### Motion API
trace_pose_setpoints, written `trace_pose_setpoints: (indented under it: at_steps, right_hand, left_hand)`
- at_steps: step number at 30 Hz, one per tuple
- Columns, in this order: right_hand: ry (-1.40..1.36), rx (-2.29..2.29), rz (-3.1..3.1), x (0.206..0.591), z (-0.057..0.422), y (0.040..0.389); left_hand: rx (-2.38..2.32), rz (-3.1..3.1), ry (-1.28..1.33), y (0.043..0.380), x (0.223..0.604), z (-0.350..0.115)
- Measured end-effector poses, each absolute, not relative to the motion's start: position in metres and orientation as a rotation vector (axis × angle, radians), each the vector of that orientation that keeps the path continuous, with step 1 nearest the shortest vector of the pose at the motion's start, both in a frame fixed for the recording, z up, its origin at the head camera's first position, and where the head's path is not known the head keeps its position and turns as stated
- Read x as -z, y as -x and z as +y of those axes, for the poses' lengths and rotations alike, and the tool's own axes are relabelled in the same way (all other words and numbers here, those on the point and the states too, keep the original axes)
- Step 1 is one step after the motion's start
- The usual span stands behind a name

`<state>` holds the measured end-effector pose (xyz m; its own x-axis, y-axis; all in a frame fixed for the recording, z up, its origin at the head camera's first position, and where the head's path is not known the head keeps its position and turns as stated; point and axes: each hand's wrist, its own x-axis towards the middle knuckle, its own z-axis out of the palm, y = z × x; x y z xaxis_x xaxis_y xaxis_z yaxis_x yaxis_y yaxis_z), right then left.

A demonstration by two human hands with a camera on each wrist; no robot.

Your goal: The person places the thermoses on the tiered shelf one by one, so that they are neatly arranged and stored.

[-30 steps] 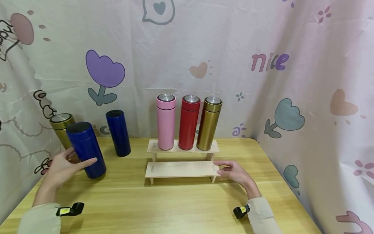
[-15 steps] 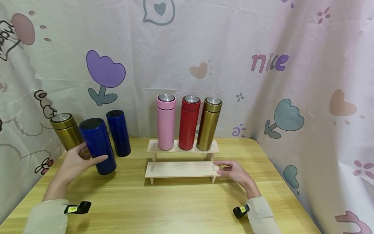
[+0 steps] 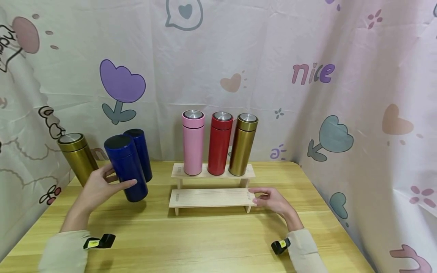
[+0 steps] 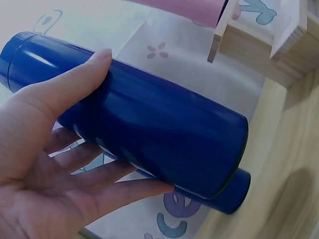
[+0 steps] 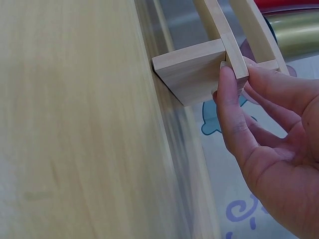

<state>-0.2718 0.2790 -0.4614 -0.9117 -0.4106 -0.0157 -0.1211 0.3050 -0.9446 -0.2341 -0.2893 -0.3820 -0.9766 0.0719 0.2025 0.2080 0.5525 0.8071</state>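
My left hand [image 3: 99, 189] grips a blue thermos bottle [image 3: 126, 167], thumb on its near side and the other fingers around its far side. In the left wrist view this blue thermos [image 4: 164, 119] is tilted, its base apart from the table. My right hand [image 3: 273, 203] pinches the right end of the lower wooden shelf [image 3: 211, 198]; in the right wrist view the thumb and a finger hold the board's end [image 5: 235, 62]. On the upper shelf [image 3: 177, 172] stand a pink thermos [image 3: 193, 148], a red thermos [image 3: 220, 148] and a gold thermos [image 3: 243, 148].
Another blue thermos [image 3: 145, 155] stands on the wooden table [image 3: 191, 242], partly hidden behind the held one. A second gold thermos [image 3: 78, 159] stands at the far left, behind my left hand. A patterned curtain [image 3: 266, 49] hangs behind the table and along its sides.
My left hand has carried the blue thermos to the right and slightly away from me, so it now overlaps the other blue thermos in view. My right hand stays at the shelf's end.
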Motion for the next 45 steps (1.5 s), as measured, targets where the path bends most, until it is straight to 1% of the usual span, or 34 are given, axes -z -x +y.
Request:
trace_pose_setpoints:
  at_steps: [20,37,45]
  right_hand:
    - [0.502,1.659,2.287,0.463,0.280,0.274]
    - [0.497,1.652,2.297,0.462,0.279,0.273]
    - [0.492,1.647,2.308,0.462,0.280,0.273]
  left_hand:
    - [1.427,-2.583,0.401,0.232,0.372,-0.259]
    - [1.373,-2.577,0.428,0.238,0.365,-0.227]
    - [1.405,-2.545,0.492,0.242,0.364,-0.214]
